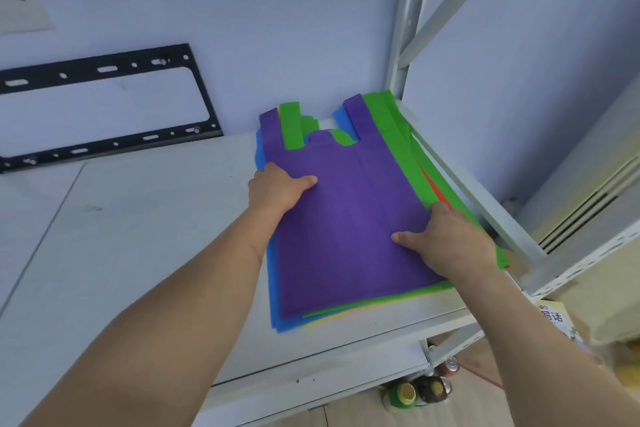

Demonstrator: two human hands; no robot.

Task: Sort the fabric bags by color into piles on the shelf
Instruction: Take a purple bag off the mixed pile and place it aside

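my left hand (pixel 277 189) grips the left edge of the purple bag (pixel 346 218), thumb lying on top and fingers tucked under the cloth. my right hand (pixel 446 243) holds its right edge the same way, thumb pointing in across the purple. the bag sits on top of a mixed stack at the right end of the white shelf (pixel 138 253), over a green bag (pixel 398 135), a blue bag (pixel 273 288), and slivers of yellow and red.
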